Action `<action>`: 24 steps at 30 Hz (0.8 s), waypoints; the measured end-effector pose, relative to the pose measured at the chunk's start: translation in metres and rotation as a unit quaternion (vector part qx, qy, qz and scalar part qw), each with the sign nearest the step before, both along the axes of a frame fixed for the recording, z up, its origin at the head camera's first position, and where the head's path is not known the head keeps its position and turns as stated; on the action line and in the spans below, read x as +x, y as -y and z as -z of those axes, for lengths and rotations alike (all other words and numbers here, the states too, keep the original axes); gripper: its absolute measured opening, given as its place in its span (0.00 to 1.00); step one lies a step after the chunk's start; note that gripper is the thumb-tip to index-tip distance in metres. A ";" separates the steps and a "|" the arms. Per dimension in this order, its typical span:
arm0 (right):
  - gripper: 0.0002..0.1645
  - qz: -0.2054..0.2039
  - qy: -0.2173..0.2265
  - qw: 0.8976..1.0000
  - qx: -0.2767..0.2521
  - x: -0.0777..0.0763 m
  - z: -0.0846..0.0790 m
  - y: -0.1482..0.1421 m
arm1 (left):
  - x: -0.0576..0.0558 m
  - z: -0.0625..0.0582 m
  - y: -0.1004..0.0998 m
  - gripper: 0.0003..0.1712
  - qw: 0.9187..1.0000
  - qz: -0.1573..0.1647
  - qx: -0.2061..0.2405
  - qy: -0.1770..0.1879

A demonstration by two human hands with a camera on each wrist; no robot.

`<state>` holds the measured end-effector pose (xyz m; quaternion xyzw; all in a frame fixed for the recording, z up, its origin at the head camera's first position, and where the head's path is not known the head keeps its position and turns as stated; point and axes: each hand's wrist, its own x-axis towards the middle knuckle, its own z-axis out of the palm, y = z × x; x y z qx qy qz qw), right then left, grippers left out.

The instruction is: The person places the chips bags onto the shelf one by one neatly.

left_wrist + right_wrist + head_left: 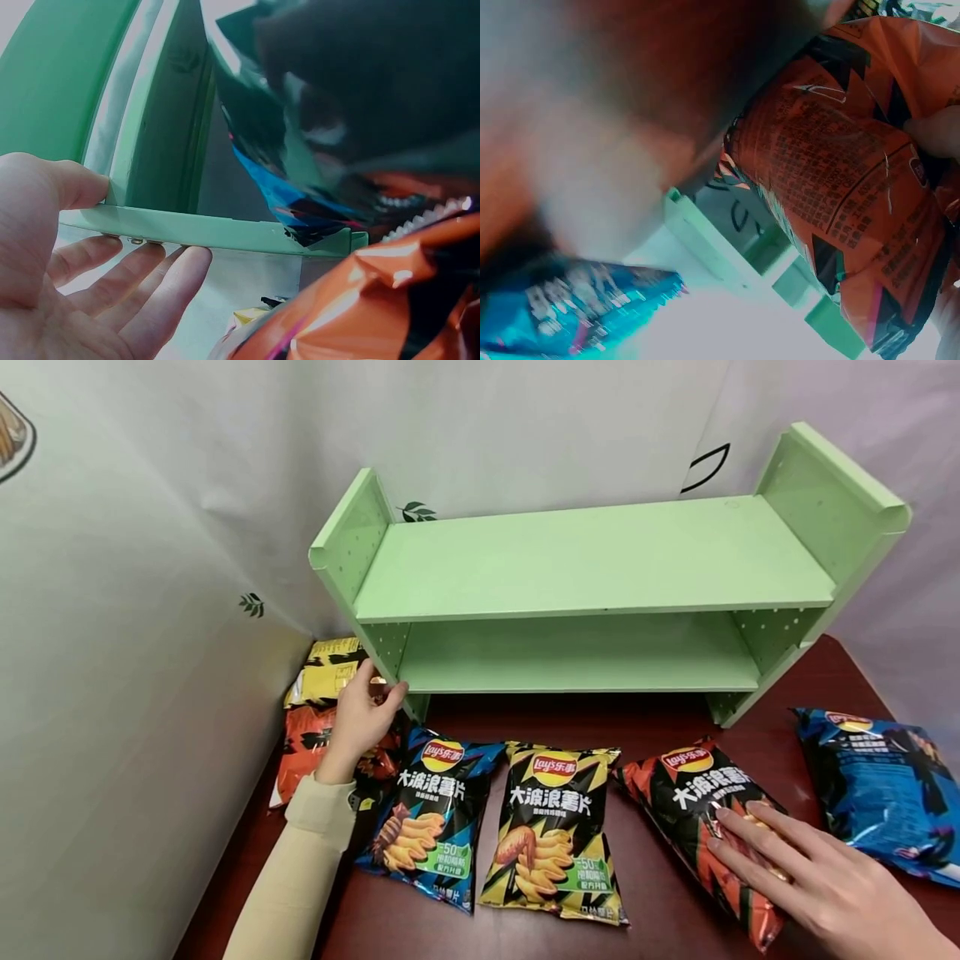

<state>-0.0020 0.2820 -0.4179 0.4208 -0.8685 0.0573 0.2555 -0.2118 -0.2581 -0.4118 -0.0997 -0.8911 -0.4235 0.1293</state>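
My left hand [365, 714] grips the front edge of the left side panel of a light green two-tier shelf [592, 560]. In the left wrist view, the thumb lies on one side of the panel edge [217, 229] and the fingers on the other. My right hand [813, 868] holds a red and black bag of potato chips [693, 806], its fingers spread over the printed front. The right wrist view shows the bag's text-covered back, with a fingertip [937, 133] against it.
A blue chip bag [435, 814] and a yellow chip bag [551, 835] lie face up before the shelf. Another blue bag [885, 785] lies at right. Yellow [326, 677] and red [303, 747] bags lie left of the shelf, beside a white curtain [150, 693].
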 end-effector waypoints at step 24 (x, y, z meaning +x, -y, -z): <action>0.28 -0.047 -0.087 0.995 -0.031 -0.017 -0.101 0.005 | 0.000 0.002 0.002 0.28 1.000 -0.007 -0.004 -0.003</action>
